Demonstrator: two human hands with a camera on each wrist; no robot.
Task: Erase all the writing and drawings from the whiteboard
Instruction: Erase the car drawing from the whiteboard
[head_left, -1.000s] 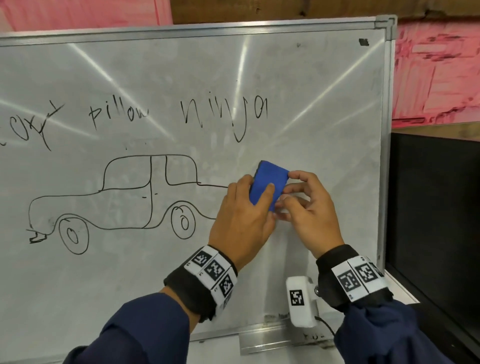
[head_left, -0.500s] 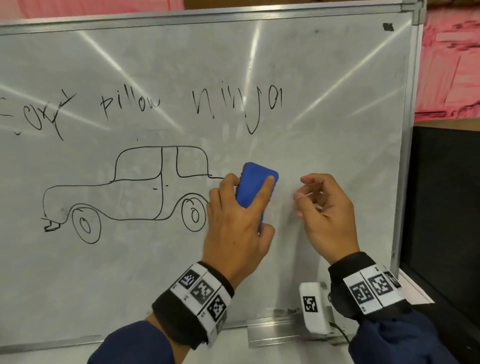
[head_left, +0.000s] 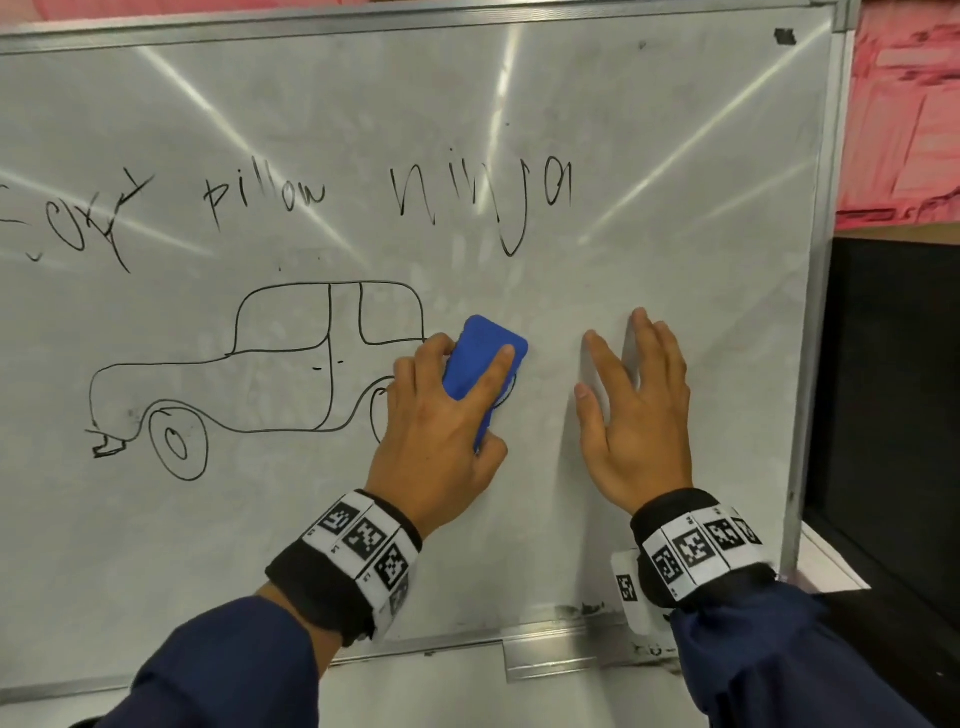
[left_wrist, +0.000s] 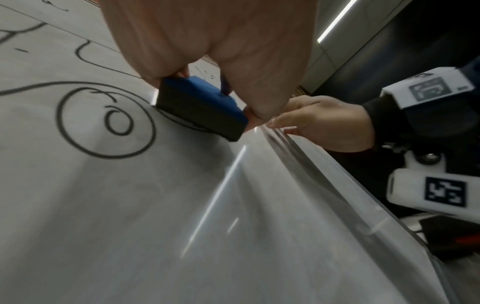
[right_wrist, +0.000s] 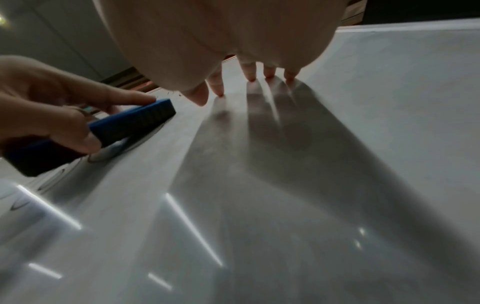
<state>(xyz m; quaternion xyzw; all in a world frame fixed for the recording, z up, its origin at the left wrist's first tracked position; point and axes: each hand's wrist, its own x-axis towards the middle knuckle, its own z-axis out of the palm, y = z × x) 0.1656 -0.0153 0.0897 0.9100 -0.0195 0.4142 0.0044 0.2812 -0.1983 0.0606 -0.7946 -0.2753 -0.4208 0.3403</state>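
Note:
The whiteboard (head_left: 675, 156) carries black handwriting (head_left: 483, 192) along its upper half and a car drawing (head_left: 249, 374) below it. My left hand (head_left: 441, 415) grips a blue eraser (head_left: 480, 371) and presses its dark pad onto the board over the car's rear end, beside the rear wheel (left_wrist: 106, 119). The eraser (left_wrist: 202, 107) shows its dark felt side on the board in the left wrist view. My right hand (head_left: 631, 410) lies flat on the board to the right of the eraser, fingers straight and spread, fingertips (right_wrist: 250, 77) touching the surface.
The board's metal frame (head_left: 815, 312) runs down the right, with a dark panel (head_left: 893, 415) beyond it. A metal tray ledge (head_left: 561, 654) sits along the bottom edge. Pink wall (head_left: 909, 130) shows at the upper right.
My right hand let go of the eraser, moved right and flattened on the board. My left hand now holds the eraser alone and has pushed it left onto the car's rear.

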